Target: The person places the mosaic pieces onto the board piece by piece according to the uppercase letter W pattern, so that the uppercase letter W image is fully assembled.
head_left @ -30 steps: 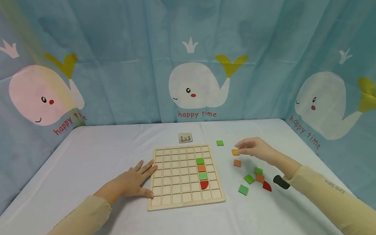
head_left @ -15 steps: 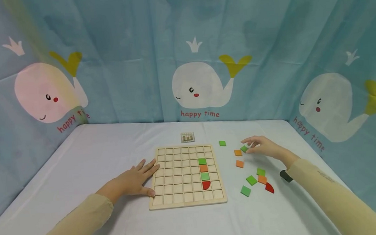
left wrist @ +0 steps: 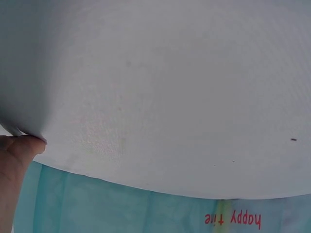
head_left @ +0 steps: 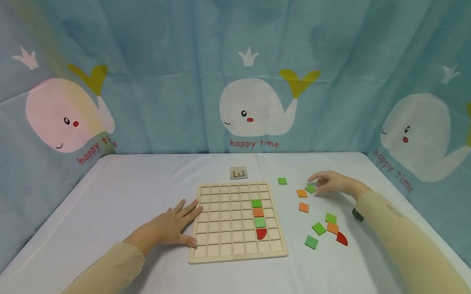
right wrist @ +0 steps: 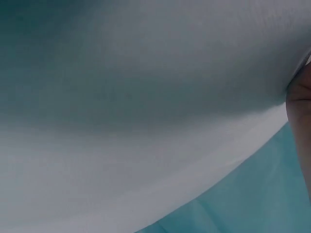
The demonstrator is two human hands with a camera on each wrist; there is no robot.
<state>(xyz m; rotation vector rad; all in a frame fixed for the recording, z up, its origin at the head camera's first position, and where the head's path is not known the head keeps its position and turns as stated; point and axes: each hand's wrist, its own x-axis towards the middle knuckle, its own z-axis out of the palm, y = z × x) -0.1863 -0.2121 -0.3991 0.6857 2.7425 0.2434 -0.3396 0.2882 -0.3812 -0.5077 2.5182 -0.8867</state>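
In the head view, a wooden grid board [head_left: 223, 227] lies flat on the table. My left hand [head_left: 167, 226] rests at its left edge, fingers spread, with fingertips and thumb on the rim. One column of the board holds a green tile [head_left: 256, 203], an orange tile [head_left: 258, 212], a light green tile [head_left: 260, 222] and a red quarter-round tile [head_left: 261, 233]. Right of the board, my right hand [head_left: 333, 182] hovers with thumb and fingers parted around a loose green tile [head_left: 311, 188]; whether the thumb touches it, I cannot tell. The wrist views show only part of each hand.
A small pattern card [head_left: 238, 173] lies behind the board. Loose tiles are scattered to the right: a green one [head_left: 282, 181], orange ones [head_left: 302, 193], and a front cluster with a red quarter-round [head_left: 342, 238]. A dark object [head_left: 357, 215] sits by the right sleeve.
My right hand has moved right, off the orange tile, uncovering the green tile beside it. The view has turned slightly left. My left hand has stayed on the board's edge.
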